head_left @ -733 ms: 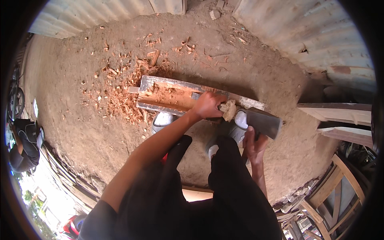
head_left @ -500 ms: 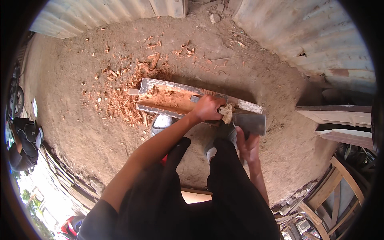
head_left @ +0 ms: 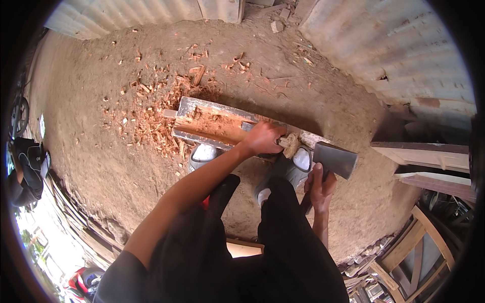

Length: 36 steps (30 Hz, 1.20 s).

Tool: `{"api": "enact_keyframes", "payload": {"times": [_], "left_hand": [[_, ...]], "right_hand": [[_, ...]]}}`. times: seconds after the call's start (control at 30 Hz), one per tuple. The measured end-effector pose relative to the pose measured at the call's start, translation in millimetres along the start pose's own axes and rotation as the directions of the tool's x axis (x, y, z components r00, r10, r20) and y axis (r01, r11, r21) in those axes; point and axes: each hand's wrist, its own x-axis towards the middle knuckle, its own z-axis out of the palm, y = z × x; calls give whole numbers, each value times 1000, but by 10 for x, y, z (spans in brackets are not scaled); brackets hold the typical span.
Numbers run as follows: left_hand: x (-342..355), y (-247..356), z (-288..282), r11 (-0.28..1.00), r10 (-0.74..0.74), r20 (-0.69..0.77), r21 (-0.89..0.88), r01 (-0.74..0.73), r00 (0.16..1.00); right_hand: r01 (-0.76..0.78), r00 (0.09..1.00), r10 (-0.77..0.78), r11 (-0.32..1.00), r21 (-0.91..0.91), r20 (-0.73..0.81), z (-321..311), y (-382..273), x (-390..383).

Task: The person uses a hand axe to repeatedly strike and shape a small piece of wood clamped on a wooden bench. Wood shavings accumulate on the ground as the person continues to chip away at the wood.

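A hollowed wooden block point(head_left: 202, 104) with weathered grey edges and a reddish-brown trough lies on the dirt in front of me. My left hand point(head_left: 264, 138) is wrapped round a chisel, its flat metal blade point(head_left: 246, 126) angled into the trough. The chisel's frayed wooden butt point(head_left: 290, 145) sticks out to the right of that fist. In my right hand point(head_left: 321, 191) is a hatchet, gripped by its handle, with its broad dark head point(head_left: 335, 159) to the right of the chisel butt and apart from it. The chisel's middle is hidden by my fingers.
Wood chips point(head_left: 156, 116) litter the dirt left of the block. My grey shoes point(head_left: 201, 155) stand close against its near side. Corrugated metal sheets point(head_left: 394, 55) rise at the back. Wooden boards point(head_left: 424, 151) and a wooden frame point(head_left: 404, 247) stand at right.
The hatchet head has swung right, away from the chisel butt, uncovering my right shoe. My left hand and the chisel stay in place on the block.
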Motion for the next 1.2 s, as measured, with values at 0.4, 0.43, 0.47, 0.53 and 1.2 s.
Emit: {"api": "enact_keyframes", "payload": {"times": [0.4, 0.43, 0.47, 0.53, 1.2], "left_hand": [[76, 162, -93, 999, 14, 17, -35, -14, 1000], [60, 144, -70, 999, 12, 3, -37, -12, 1000], [52, 124, -47, 999, 10, -12, -40, -11, 1000], [50, 78, -16, 1000, 5, -15, -26, -6, 1000], [43, -6, 30, 999, 43, -155, -24, -47, 987]], "right_hand": [[82, 991, -69, 989, 123, -111, 306, 175, -66], [108, 992, -110, 993, -37, -61, 299, 175, 5], [145, 989, -150, 970, -194, -12, 291, 174, 62], [-75, 994, 90, 978, -195, 69, 68, -35, 112], [26, 995, -16, 994, -108, 97, 103, 203, 152]]}}
